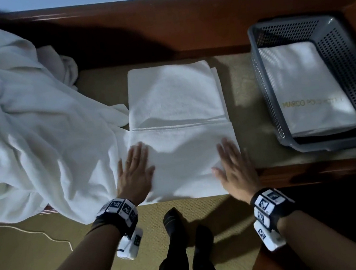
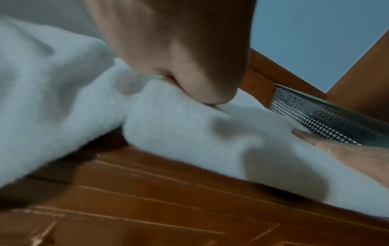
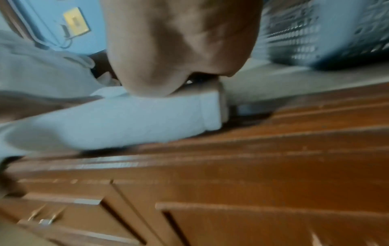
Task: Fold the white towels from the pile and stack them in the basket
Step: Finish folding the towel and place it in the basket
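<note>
A white towel (image 1: 176, 116) lies folded in the middle of the wooden counter, its near part hanging a little over the front edge. My left hand (image 1: 135, 170) lies flat on its near left corner, fingers straight. Flat on the near right corner rests my right hand (image 1: 233, 163). The loose pile of white towels (image 1: 22, 124) spreads over the left of the counter. At the right stands the grey perforated basket (image 1: 340, 43) with one folded towel (image 1: 305, 89) inside. The wrist views show each palm on the towel (image 2: 189, 129) (image 3: 126, 119).
The counter has a beige mat (image 1: 241, 84) under the towel and a raised wooden back ledge (image 1: 178, 15). Drawer fronts (image 3: 252, 199) run below the front edge. My legs and socked feet (image 1: 176, 226) stand on the beige floor, where a white cord (image 1: 49, 235) lies at the left.
</note>
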`<action>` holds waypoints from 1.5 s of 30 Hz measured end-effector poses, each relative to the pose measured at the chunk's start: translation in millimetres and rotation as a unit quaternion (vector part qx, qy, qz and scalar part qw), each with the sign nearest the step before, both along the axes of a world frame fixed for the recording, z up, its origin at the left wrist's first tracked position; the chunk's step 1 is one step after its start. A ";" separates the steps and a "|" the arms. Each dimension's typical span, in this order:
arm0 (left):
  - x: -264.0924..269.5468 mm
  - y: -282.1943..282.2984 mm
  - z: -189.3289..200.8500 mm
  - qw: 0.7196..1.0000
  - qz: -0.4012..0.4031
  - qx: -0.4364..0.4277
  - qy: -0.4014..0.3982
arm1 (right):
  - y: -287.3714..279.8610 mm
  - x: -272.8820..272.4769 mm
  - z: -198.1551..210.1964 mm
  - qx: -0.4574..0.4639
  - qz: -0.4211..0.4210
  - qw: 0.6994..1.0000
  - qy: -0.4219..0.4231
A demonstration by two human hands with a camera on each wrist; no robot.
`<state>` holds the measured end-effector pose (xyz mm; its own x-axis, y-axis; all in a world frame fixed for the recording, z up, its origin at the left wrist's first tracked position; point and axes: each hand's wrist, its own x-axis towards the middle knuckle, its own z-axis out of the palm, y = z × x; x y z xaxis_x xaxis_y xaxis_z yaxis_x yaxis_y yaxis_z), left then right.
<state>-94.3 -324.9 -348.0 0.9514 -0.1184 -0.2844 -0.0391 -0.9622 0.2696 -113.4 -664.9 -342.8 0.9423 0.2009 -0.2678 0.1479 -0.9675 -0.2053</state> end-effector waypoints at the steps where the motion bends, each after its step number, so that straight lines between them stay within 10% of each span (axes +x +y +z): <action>1: 1.8 2.5 0.4 1.000 0.016 0.011 0.001 | -2.3 11.5 2.9 -0.018 -0.021 1.000 0.007; 9: 31.7 -52.5 8.9 0.996 -0.082 -0.027 0.035 | 72.1 79.3 15.6 -0.011 0.064 0.994 0.094; 17: 34.7 38.2 11.0 0.992 0.057 0.035 0.105 | -4.7 66.4 17.2 -0.023 -0.039 0.993 0.108; 27: -80.1 6.9 21.9 0.988 -0.152 -0.015 -0.028 | 21.2 -57.0 18.8 -0.001 0.112 0.993 0.034; 37: -67.9 30.5 13.8 0.987 -0.130 -0.033 -0.087 | -19.5 -53.8 11.0 0.023 0.070 0.995 -0.067; 45: -118.4 32.5 71.6 0.988 -0.079 -0.130 0.012 | -40.1 -84.2 76.8 0.093 0.080 0.987 0.106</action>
<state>-212.7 -292.4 -276.4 0.9087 -0.3371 -0.2464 -0.1746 -0.8428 0.5091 -197.6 -705.0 -266.1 0.8215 0.4070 -0.3994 0.2311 -0.8780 -0.4193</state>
